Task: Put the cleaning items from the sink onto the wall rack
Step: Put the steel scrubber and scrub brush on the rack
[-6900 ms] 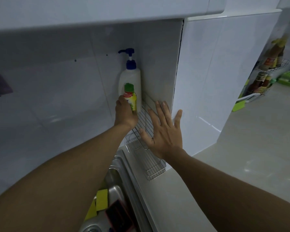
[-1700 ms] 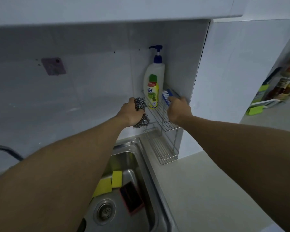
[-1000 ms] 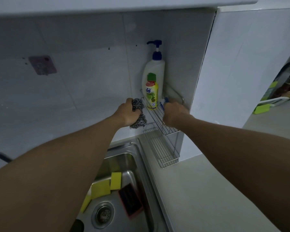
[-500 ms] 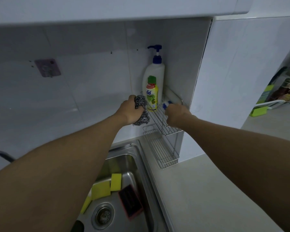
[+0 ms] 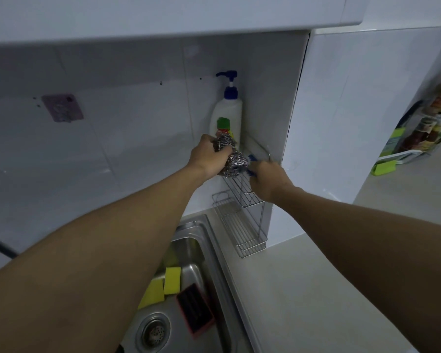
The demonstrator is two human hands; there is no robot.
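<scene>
My left hand (image 5: 208,156) grips a steel wool scourer (image 5: 232,159) just above the upper shelf of the wire wall rack (image 5: 247,197). My right hand (image 5: 267,180) holds a blue brush (image 5: 252,159) on that shelf; most of the brush is hidden by my fingers. A white pump bottle (image 5: 228,110) and a small yellow bottle with a green cap (image 5: 223,124) stand at the back of the shelf. In the sink (image 5: 194,240) lie two yellow sponges (image 5: 172,280) and a red-edged black scrub pad (image 5: 195,310).
The rack's lower shelf (image 5: 242,230) holds nothing. A cabinet overhangs just above the bottles. A pink hook pad (image 5: 62,107) sticks to the wall tiles at left. Bottles on a small stand (image 5: 423,133) sit on the counter at far right.
My left hand has carried the steel wool right and up, over the rack's upper shelf and in front of the small bottle. My right hand has stayed on the brush.
</scene>
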